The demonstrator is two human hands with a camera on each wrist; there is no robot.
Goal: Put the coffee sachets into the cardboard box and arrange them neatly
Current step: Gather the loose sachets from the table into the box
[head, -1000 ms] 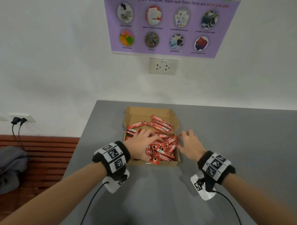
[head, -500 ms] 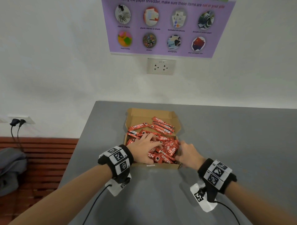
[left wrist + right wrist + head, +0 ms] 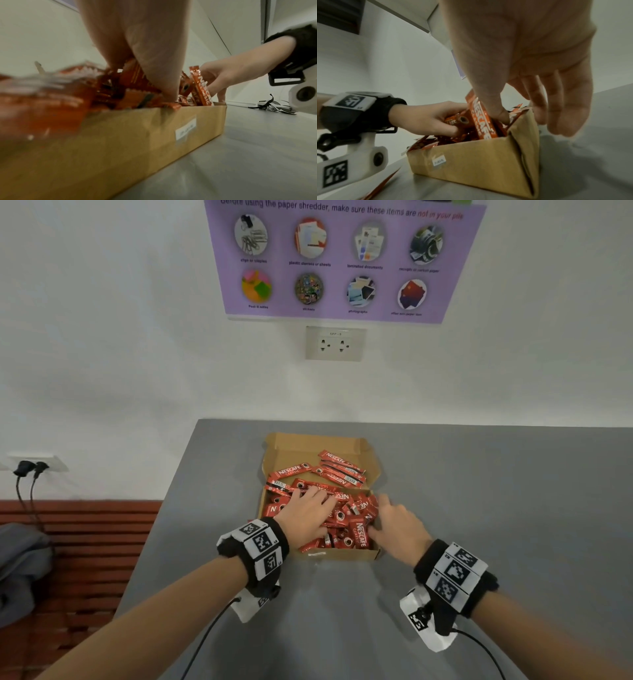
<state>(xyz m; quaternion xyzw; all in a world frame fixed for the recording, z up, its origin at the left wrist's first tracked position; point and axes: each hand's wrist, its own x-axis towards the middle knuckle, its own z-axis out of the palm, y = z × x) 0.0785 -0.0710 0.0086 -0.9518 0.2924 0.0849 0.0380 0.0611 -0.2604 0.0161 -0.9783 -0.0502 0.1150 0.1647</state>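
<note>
An open cardboard box (image 3: 342,555) sits on the grey table, heaped with red Nescafe coffee sachets (image 3: 337,474). My left hand (image 3: 308,513) lies on the pile in the near left half. In the right wrist view, the left hand (image 3: 429,120) curls its fingers and thumb round a bunch of sachets. My right hand (image 3: 394,525) straddles the box's near right wall. Its thumb (image 3: 498,115) is inside, pressing on a sachet (image 3: 482,121) that stands on edge. Its other fingers (image 3: 563,108) hang straight outside the wall.
The table (image 3: 479,491) runs to the white wall, which carries a socket (image 3: 335,343) and a purple poster. Black-and-white straps (image 3: 274,106) lie on the table to the right. A wooden bench with a grey bag (image 3: 20,570) stands left. A red-edged strip (image 3: 382,182) lies beside the box.
Both hands have drawn back toward the box's near edge. The right hand has moved from beside the box to its near right corner, thumb now inside, and sachets there stand more upright.
</note>
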